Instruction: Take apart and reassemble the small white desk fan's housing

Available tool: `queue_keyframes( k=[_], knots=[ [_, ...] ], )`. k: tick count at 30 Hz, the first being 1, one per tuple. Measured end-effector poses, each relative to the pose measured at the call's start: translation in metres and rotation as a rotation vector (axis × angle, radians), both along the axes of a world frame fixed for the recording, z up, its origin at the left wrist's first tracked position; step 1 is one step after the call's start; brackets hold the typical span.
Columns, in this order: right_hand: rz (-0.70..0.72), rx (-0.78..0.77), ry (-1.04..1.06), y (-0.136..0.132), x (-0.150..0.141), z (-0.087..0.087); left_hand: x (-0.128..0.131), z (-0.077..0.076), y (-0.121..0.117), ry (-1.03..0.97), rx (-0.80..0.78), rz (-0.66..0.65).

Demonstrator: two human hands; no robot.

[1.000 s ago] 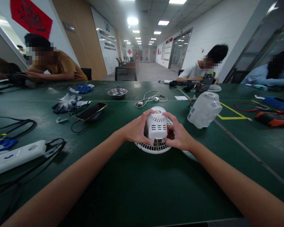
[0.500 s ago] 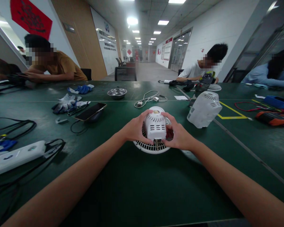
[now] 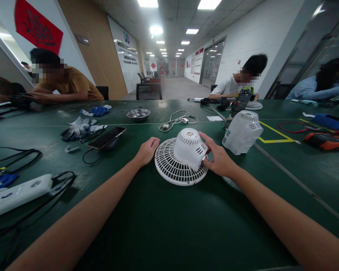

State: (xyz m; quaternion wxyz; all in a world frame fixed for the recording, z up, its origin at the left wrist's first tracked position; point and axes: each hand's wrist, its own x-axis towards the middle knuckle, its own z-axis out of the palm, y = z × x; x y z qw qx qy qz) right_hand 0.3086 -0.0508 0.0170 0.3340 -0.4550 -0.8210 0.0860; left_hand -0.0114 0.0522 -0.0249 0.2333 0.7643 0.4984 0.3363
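Observation:
A white fan grille [image 3: 169,165] lies on the green table [image 3: 169,226] with a white vented motor housing [image 3: 188,148] on top of it, tilted toward the right. My right hand [image 3: 220,160] grips the housing from its right side, thumb and fingers closed on it. My left hand [image 3: 146,150] sits at the grille's left rim with its fingers curled against the rim.
A second white housing [image 3: 243,131] stands just right of the fan. A phone [image 3: 107,137], gloves [image 3: 80,128], a metal bowl [image 3: 138,113] and a white cable [image 3: 176,121] lie beyond. A power strip [image 3: 17,192] with black cables is at left. Other people sit across the table.
My left hand has let go of the motor housing and moved out to the grille's left rim. The housing has tilted right, and more of the grille shows.

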Motion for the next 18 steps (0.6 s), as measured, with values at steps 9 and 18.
queue_keyframes(
  k=[9,18],
  knots=[
    [-0.092,-0.131,0.168,0.019,0.013,-0.016,0.001,-0.001,0.002,0.191,-0.021,-0.039],
    [-0.081,-0.118,0.149,0.019,0.013,-0.016,0.0,-0.003,0.004,0.165,-0.021,-0.046]
  ],
)
